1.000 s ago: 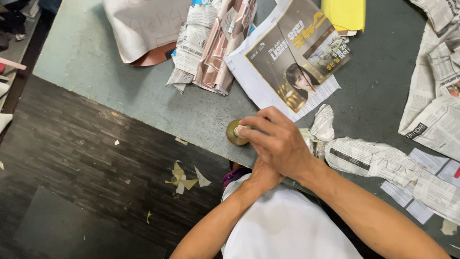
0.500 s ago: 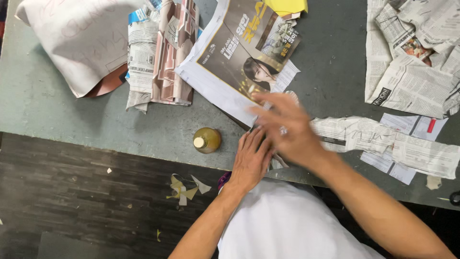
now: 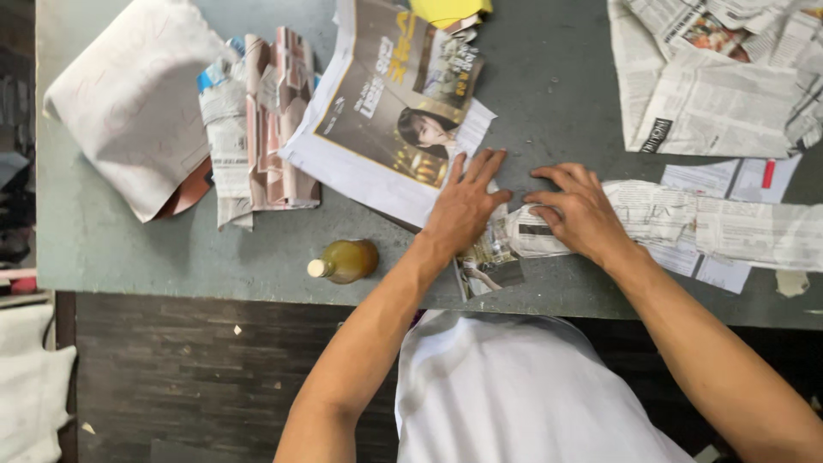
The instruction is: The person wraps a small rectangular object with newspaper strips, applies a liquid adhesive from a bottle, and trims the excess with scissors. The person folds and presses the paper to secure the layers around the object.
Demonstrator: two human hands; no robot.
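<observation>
Since half a second ago, your hands have spread apart and now lie side by side on the grey bench [image 3: 549,111], where before they overlapped. Your left hand [image 3: 463,206] lies flat with fingers spread wide, holding nothing, pressing on the lower edge of the big newspaper sheet [image 3: 390,111] and on a small clipping [image 3: 490,261] under the wrist. Your right hand [image 3: 583,210] is also open and flat, palm down on the end of the crumpled paper strip [image 3: 686,227] that runs off to the right. A small bottle [image 3: 345,261] of yellowish liquid lies on its side near the bench's front edge, well left of your hands. To flatten well, keep both palms down and stroke outward along the strip.
</observation>
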